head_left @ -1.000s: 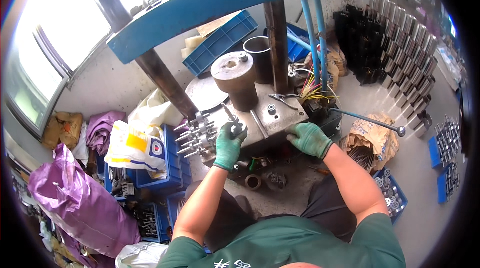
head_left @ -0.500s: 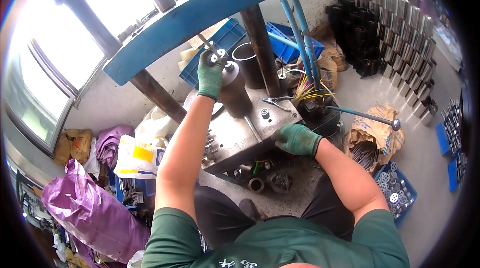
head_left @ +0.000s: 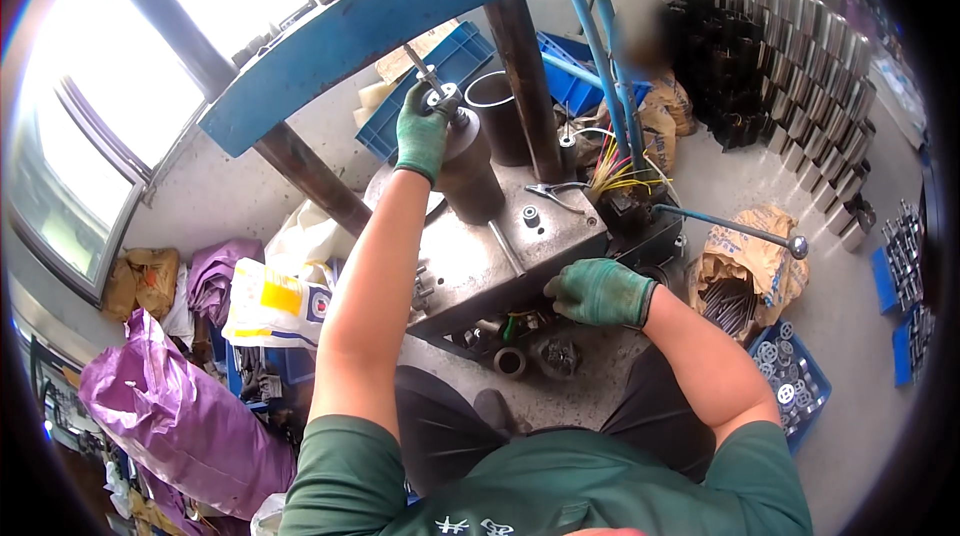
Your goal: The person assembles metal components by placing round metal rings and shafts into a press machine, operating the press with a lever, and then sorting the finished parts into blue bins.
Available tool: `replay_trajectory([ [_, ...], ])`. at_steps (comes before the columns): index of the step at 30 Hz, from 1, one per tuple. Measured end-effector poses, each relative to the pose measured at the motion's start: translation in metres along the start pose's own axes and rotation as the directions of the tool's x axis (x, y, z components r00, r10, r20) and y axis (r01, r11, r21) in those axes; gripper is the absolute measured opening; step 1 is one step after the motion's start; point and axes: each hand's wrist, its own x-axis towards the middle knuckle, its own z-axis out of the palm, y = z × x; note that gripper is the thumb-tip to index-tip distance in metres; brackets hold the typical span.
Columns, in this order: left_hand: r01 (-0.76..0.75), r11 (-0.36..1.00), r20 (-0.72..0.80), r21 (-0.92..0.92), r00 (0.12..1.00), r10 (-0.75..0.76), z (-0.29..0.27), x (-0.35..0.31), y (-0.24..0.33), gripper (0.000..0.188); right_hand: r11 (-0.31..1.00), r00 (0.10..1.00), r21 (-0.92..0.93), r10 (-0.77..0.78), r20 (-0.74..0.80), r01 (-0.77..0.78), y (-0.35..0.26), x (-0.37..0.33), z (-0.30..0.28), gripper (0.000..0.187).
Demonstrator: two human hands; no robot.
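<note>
My left hand (head_left: 421,139), in a green glove, is closed round a round metal piece with holes (head_left: 443,94). The piece sits at the lower end of a thin metal rod (head_left: 418,61), just above a dark metal cylinder (head_left: 470,176). That cylinder stands on the steel table (head_left: 455,271) of a blue-framed press (head_left: 370,46). At the table's front right edge my right hand (head_left: 602,293), also gloved in green, has its fingers curled; whatever they hold is hidden. Between the hands lie a metal bar (head_left: 506,248) and a small ring-shaped part (head_left: 530,213).
Behind the cylinder stands an open dark tube (head_left: 492,121). A ball-ended blue lever (head_left: 745,228) juts out at right, above a paper sack of metal rods (head_left: 735,301). Steel sleeves (head_left: 815,66) are stacked far right; a purple sack (head_left: 185,426) lies at left.
My left hand and the holed metal piece have shifted slightly, and the piece now hides more of the cylinder's top. My right hand has dropped a little at the table edge.
</note>
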Motion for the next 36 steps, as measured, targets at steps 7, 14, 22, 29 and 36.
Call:
replay_trajectory([
  [7, 0.043, 0.997, 0.038, -0.060, 0.998, -0.041, 0.000, 0.002, -0.002, 0.056, 0.957, 0.985, -0.288, -0.088, -0.149, 0.042, -0.025, -0.050, -0.043, 0.034],
  [14, 0.075, 0.997, 0.011, -0.032, 0.997, -0.074, -0.004, 0.004, -0.002, 0.057, 0.797, 0.962, -0.543, 0.178, -0.208, -0.265, -0.009, -0.140, -0.144, 0.039],
  [22, 0.099, 0.994, 0.014, 0.049, 0.995, -0.099, -0.001, 0.008, -0.012, 0.059, 0.812, 0.897, -0.433, 0.441, 0.014, -0.392, 0.012, -0.181, -0.144, 0.049],
  [29, 0.080, 0.993, 0.028, 0.082, 0.996, -0.083, -0.008, 0.008, -0.016, 0.058, 0.865, 0.872, -0.249, 0.475, 0.121, -0.436, 0.009, -0.182, -0.125, 0.042],
  [36, 0.058, 0.992, 0.032, 0.116, 0.998, -0.062, -0.010, 0.011, -0.022, 0.058, 0.848, 0.867, -0.200, 0.498, -0.018, -0.491, -0.002, -0.205, -0.079, 0.025],
])
